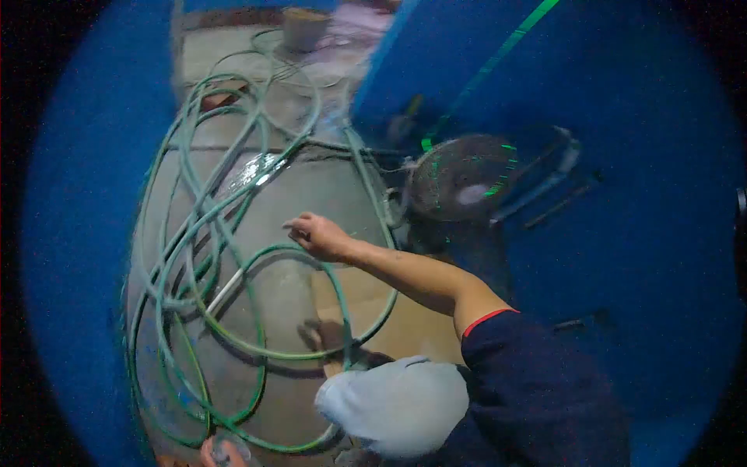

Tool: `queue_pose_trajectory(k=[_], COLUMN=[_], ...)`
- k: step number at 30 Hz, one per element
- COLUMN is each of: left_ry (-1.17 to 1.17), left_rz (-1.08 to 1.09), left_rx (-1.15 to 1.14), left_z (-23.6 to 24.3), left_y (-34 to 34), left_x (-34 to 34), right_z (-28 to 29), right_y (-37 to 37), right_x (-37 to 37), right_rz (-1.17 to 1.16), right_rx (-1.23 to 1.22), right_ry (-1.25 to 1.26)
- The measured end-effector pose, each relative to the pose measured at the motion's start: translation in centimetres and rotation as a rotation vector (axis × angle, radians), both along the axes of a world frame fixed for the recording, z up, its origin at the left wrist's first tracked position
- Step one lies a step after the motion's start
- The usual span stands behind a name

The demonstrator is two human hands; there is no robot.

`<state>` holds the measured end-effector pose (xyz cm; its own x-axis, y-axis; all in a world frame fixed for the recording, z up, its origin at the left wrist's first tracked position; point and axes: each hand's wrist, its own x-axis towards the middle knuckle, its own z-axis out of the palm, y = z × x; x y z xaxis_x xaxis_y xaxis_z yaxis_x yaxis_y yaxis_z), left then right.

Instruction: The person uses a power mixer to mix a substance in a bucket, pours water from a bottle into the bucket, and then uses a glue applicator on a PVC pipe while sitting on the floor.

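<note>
A long green hose [303, 356] lies in loose, overlapping loops on the grey floor. My right hand [315, 236] hangs over the loops near the middle, its fingers pointing left and loosely bent apart; nothing shows in them. A short, straight white piece [226, 292] lies among the loops to its left. At the bottom edge, my left hand [210, 451] is partly cut off. Its fingers are closed around a translucent greyish thing [231, 450] that is too blurred to name, close to the hose. A light-coloured rounded cloth shape [397, 401], perhaps my knee, shows below my right arm.
A flat brown cardboard sheet [412, 315] lies under my right forearm. To the right stands a dark round object [463, 179] with bent bars beside it. A bucket-like container [303, 29] stands at the far end. Blue surfaces flank both sides; a green line [498, 58] crosses the right one.
</note>
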<state>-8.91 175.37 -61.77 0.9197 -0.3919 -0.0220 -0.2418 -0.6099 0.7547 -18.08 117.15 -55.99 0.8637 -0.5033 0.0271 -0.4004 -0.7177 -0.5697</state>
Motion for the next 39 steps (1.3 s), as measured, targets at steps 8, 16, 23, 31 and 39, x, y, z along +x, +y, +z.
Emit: queue_pose_trajectory(k=[8, 16, 23, 31, 39], left_ry=[-0.227, -0.330, -0.407, -0.653, -0.120], left_rz=[0.019, 0.069, 0.193, 0.072, 1.003], left_rx=[0.087, 0.150, 0.257, 1.016, -0.049], left_z=[6.6, 7.6, 8.8, 9.7, 16.1], left_y=[-13.5, -20.2, -23.1, 3.1, 5.8], left_x=[0.2, 1.4, 2.4, 9.7, 7.2], right_z=[22.7, 29.9, 33.4, 30.3, 29.0], right_y=[-11.1, -24.8, -35.8, -47.2, -53.3], right_x=[-29.0, -52.6, -58.6, -64.5, -65.7], right_rz=[-0.792, -1.317, -1.427, -1.259, -1.352], right_rx=[-0.413, -0.791, -0.782, -0.725, -0.653], right_ry=[-0.357, -0.055, 0.223, 0.505, 0.535])
